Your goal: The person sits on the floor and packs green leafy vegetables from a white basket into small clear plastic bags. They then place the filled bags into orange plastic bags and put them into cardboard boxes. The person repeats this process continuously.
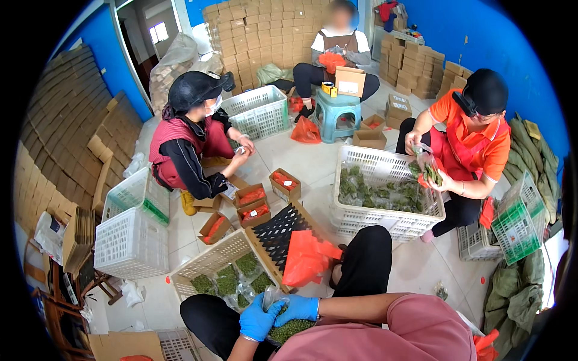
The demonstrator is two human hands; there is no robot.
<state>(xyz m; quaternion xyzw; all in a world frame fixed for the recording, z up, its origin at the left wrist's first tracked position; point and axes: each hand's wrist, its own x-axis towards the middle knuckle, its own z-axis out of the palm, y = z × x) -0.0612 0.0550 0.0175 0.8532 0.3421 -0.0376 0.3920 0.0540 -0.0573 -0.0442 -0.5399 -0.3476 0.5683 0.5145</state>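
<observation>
Both my hands wear blue gloves and meet over my lap. My left hand [256, 317] and my right hand [298, 309] grip the gathered top of a clear plastic bag [291, 329] filled with small green peppercorn-like berries. Just beyond my hands, a pale plastic crate [212, 255] holds several similar bags of green produce [226, 280]. Red plastic bags [305, 259] lie on an upturned-looking brown crate with a black lattice [280, 230], to the right of that pale crate.
Small cardboard boxes [285, 182] with red bags stand on the tiled floor. A white crate [384, 212] of bagged greens stands ahead right, beside a person in orange [469, 135]. Another person [194, 140] squats ahead left; a third [336, 54] sits behind a blue stool [336, 115]. White crates [131, 243] stand left.
</observation>
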